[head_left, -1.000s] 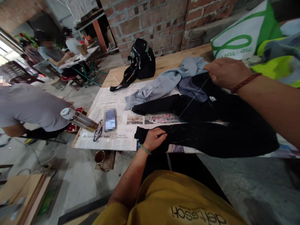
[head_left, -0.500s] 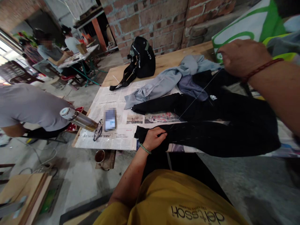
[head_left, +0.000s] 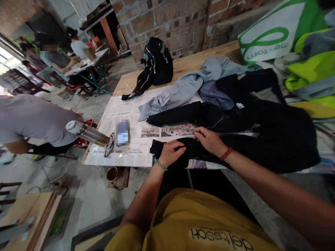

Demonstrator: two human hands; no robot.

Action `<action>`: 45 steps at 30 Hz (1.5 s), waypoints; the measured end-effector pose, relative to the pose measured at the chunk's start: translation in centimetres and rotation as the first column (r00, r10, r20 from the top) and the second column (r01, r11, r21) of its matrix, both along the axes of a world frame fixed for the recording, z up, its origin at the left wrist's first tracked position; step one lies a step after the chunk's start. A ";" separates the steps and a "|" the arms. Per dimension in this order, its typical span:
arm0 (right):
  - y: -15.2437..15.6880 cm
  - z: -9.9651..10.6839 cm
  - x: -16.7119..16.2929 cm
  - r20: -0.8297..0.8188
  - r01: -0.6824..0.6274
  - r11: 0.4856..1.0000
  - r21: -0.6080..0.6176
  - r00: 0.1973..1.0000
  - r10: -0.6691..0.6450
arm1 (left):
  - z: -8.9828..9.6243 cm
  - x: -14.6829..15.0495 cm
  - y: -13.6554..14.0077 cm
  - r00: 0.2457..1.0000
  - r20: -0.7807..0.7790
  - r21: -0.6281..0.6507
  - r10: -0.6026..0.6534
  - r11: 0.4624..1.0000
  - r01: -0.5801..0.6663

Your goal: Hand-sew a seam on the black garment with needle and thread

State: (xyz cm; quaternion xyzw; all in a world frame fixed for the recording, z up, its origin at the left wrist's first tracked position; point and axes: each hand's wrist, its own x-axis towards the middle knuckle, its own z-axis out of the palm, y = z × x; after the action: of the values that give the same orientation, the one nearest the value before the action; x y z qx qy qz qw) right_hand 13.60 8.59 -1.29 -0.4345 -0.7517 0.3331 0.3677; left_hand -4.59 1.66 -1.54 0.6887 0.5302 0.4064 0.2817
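Observation:
A black garment (head_left: 277, 129) with a small white emblem lies spread over the table. My left hand (head_left: 171, 153) presses on the end of its near sleeve (head_left: 188, 144), with fingers and thumb closed on the cloth. Just right of it, my right hand (head_left: 209, 141) is in a pinch close above the same sleeve. Thin white sewing thread (head_left: 222, 120) loops loosely over the black cloth behind the right hand. A needle, if the fingertips hold one, is too small to make out. A light grey garment (head_left: 180, 90) lies behind the black one.
Newspaper (head_left: 110, 120) under clear plastic covers the table. On it lie a phone (head_left: 123, 132), glasses (head_left: 110, 145), a bottle (head_left: 86, 132) and a black bag (head_left: 159, 62). A green-and-white bag (head_left: 269, 38) and yellow-green clothing (head_left: 314, 76) sit right. A person (head_left: 39, 120) sits left.
My right hand has come down and left from the upper right to the sleeve beside my left hand. The thread, taut before, now hangs slack. My left hand has stayed in place.

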 end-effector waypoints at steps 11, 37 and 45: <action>-0.2 0.0 1.0 -0.046 0.234 0.970 0.064 0.972 -0.231 | 4.4 -3.5 2.1 0.919 -0.277 -0.357 -0.280 0.918 0.172; -0.5 -1.5 4.3 0.022 0.220 0.950 0.221 0.973 -0.231 | 4.9 -5.0 0.7 0.707 -0.691 0.014 0.152 0.980 -0.197; -1.2 -0.9 4.4 -0.033 0.298 0.928 0.224 0.954 -0.299 | 3.4 1.7 1.1 0.869 -0.477 0.015 -0.128 0.988 0.154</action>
State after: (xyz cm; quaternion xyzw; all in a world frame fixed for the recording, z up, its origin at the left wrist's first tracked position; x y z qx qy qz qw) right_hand 17.96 7.39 -2.23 -0.4994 -0.7102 0.1852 0.4605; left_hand -2.88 2.75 1.85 0.8111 0.5207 0.2174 0.1539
